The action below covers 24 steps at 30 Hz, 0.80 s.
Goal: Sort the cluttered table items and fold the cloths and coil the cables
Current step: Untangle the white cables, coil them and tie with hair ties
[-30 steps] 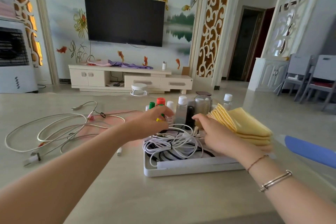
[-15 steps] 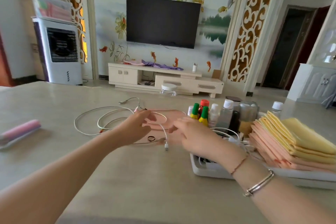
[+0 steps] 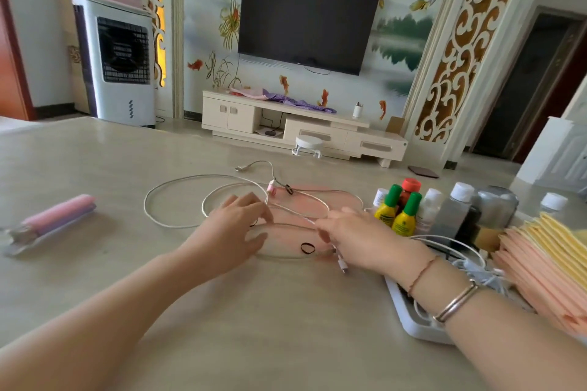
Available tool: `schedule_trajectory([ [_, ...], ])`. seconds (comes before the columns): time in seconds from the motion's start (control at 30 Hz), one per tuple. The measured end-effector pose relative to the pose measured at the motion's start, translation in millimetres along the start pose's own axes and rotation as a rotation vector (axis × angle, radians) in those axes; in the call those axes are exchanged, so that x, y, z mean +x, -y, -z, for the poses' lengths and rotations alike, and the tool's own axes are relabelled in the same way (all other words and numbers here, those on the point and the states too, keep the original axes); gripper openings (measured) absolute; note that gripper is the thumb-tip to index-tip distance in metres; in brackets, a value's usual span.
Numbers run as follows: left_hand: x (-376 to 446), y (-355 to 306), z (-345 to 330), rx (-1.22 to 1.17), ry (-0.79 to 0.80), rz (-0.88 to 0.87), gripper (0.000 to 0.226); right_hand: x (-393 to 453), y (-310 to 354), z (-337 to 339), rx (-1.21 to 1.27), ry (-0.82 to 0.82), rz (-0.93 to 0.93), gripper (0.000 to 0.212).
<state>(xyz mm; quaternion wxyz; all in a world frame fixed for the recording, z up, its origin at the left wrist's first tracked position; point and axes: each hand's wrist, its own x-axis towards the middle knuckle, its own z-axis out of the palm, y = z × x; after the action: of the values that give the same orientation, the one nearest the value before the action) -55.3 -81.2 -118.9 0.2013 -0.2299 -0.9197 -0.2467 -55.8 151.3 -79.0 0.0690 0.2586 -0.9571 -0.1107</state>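
Observation:
Loose white cables (image 3: 178,200) lie in wide loops on the beige table, partly over a flat pink cloth (image 3: 320,200). My left hand (image 3: 235,232) hovers low over the loops, fingers relaxed and spread, holding nothing. My right hand (image 3: 359,238) reaches left over the pink cloth, fingertips close to a cable strand; a plug end (image 3: 343,267) lies just below it. A black hair tie (image 3: 307,247) sits between my hands. To the right, a white tray (image 3: 409,317) holds coiled cables (image 3: 470,263), bottles (image 3: 403,213) and folded yellow and peach cloths (image 3: 540,260).
A pink and purple rolled item (image 3: 57,216) lies at the table's left. A second black tie (image 3: 289,189) rests on the cable near its pink plug. The table's near part shows only bare top. Beyond the table stand a TV cabinet and an air cooler.
My view has swung left. Both hands have left the tray and bottles and moved left to the loose cables and the pink cloth.

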Motion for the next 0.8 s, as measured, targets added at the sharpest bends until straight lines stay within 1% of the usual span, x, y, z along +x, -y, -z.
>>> schedule_trajectory([
  [0.03, 2.6, -0.9, 3.8, 0.043, -0.054, 0.010, 0.028, 1.5, -0.9, 1.9, -0.093, -0.012, 0.056, 0.025],
  [0.1, 5.3, 3.6, 8.5, 0.119, -0.104, 0.106, 0.036, 4.6, -3.2, 5.4, -0.225, -0.017, 0.155, 0.022],
  [0.13, 5.8, 6.6, 10.6, 0.142, -0.093, 0.181, 0.037, 4.6, -5.5, 7.8, -0.248, -0.016, 0.169, 0.019],
  [0.2, 2.8, 14.3, 14.5, 0.151, -0.056, 0.311, 0.027, 5.4, -9.6, 11.4, -0.200, -0.027, 0.155, 0.012],
  [0.27, -0.8, 18.9, 17.2, 0.165, -0.057, 0.374, 0.014, 6.2, -14.2, 12.6, -0.032, -0.067, 0.095, 0.007],
  [0.37, -4.3, 18.5, 20.0, 0.131, -0.107, 0.385, 0.013, 4.6, -10.4, 21.0, 0.342, -0.106, -0.005, 0.004],
  [0.47, -3.9, 14.5, 22.6, 0.104, -0.223, 0.359, 0.008, 2.7, 6.7, 30.2, 0.644, -0.163, -0.055, 0.006],
  [0.53, -2.4, 6.1, 27.2, 0.037, -0.305, 0.342, 0.006, 5.0, 19.3, 33.1, 0.783, -0.261, -0.048, 0.008],
  [0.6, -1.0, -4.7, 34.7, -0.130, -0.304, 0.347, 0.010, 9.8, 29.6, 35.1, 0.879, -0.324, -0.032, 0.016],
  [0.67, -1.3, -12.4, 41.5, -0.226, -0.242, 0.329, 0.011, 18.0, 38.1, 33.8, 0.935, -0.288, -0.015, 0.022],
  [0.73, -3.7, -15.7, 47.9, -0.272, -0.207, 0.284, 0.008, 28.8, 45.2, 28.0, 0.925, -0.226, -0.002, 0.020],
  [0.8, -7.6, -13.8, 54.3, -0.333, -0.184, 0.264, 0.009, 40.6, 53.0, 22.9, 0.926, -0.218, -0.038, 0.013],
])
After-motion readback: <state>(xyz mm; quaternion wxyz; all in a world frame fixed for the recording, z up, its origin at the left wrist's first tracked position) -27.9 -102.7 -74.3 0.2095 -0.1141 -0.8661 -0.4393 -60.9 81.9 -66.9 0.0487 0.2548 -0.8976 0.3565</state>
